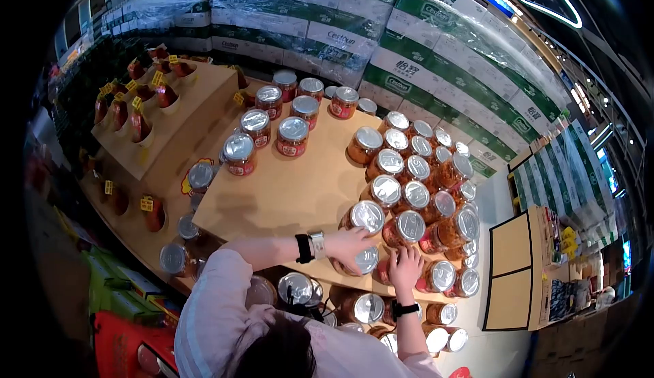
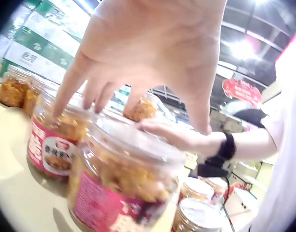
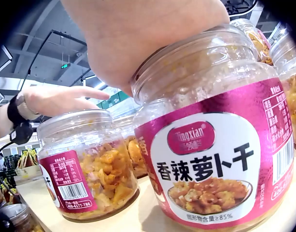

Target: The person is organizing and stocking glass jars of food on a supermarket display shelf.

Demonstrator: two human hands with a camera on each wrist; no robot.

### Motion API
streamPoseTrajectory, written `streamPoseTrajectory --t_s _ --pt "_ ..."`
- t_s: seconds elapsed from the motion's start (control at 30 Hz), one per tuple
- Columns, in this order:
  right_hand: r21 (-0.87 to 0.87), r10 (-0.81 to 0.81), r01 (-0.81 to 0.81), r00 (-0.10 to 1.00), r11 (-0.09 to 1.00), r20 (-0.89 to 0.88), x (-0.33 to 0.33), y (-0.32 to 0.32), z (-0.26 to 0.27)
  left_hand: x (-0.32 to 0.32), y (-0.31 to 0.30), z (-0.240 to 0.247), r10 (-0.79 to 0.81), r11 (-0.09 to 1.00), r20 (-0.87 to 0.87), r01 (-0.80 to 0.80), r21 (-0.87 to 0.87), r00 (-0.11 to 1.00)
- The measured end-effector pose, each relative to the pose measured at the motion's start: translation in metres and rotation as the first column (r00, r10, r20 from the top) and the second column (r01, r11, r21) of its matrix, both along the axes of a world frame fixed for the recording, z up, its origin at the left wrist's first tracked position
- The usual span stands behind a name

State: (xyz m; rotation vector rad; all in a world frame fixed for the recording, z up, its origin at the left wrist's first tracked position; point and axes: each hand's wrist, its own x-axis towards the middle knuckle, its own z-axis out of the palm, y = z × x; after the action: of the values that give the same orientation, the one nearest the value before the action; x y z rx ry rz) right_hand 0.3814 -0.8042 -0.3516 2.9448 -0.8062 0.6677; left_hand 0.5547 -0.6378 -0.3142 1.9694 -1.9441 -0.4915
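My left hand [image 1: 346, 247] is stretched over a silver-lidded jar [image 1: 366, 259] near the table's front edge, fingers spread and nearly straight. In the left wrist view, those fingers [image 2: 104, 94] hang above clear jars of preserved vegetable with pink labels, including a near jar [image 2: 123, 179]. My right hand [image 1: 407, 267] covers the lid of a jar beside it, gripping it from above; this jar of dried radish [image 3: 210, 159] shows a pink label and bowl picture in the right wrist view. There the heel of the hand lies against its rim, and the fingertips are hidden.
Several jars crowd the table's right side, such as a lidded jar [image 1: 410, 227]; another group [image 1: 293, 136] stands at the back left. More jars [image 1: 368, 306] sit on a lower level in front. Wrapped cartons [image 1: 409, 58] are stacked behind. A tiered stand [image 1: 170, 136] is at left.
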Motion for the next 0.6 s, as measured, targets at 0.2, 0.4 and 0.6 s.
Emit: streamPoseTrajectory --t_s 0.2,0.4,0.6 --pt "0.027 -0.002 0.002 1.000 1.000 -0.001 0.000 0.001 -0.001 -0.037 0.005 -0.020 0.246 0.964 0.161 -0.224 -0.143 0.956" --pt "0.025 0.004 -0.004 1.000 1.000 0.009 0.001 0.004 0.000 -0.040 0.007 -0.018 0.285 0.955 0.121 -0.271 -0.120 0.951" --pt "0.026 -0.002 0.002 1.000 1.000 0.000 -0.001 0.001 -0.004 -0.028 -0.002 -0.026 0.197 0.972 0.103 -0.181 -0.150 0.975"
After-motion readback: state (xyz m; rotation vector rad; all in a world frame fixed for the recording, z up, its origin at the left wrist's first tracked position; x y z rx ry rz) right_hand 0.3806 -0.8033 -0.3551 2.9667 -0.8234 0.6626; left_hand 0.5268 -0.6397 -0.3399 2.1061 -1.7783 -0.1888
